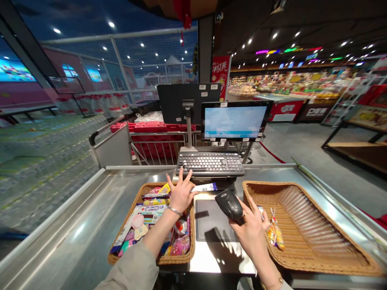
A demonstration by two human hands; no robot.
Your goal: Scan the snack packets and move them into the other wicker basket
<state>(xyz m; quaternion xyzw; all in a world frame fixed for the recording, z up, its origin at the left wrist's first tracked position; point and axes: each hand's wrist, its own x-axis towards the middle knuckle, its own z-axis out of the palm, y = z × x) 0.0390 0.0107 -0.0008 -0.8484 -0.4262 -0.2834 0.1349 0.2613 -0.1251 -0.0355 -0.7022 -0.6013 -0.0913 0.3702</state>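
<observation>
Between the thumb and forefinger of my left hand (181, 195) is a slim white-and-blue snack packet (206, 187), held out to the right; the other fingers spread toward the keyboard. Beneath that hand, a wicker basket (152, 261) is full of wrapped sweets and snacks, among them a pink-topped packet (139, 225) and a red-and-white one (180, 227). My right hand (252, 229) grips a black barcode scanner (229, 204), its head turned toward the packet. Beside it, a second wicker basket (314, 237) has a yellow packet (275, 235) at its left side. My right fingers partly cover another small packet there.
A black keyboard (211, 163) stands below a lit screen (232, 123), with a second monitor (178, 102) turned away. Between the baskets lies a grey plate (211, 221) set in the metal counter (81, 229). A shopping cart (160, 147) stands behind; bottled water packs (45, 169) are stacked left.
</observation>
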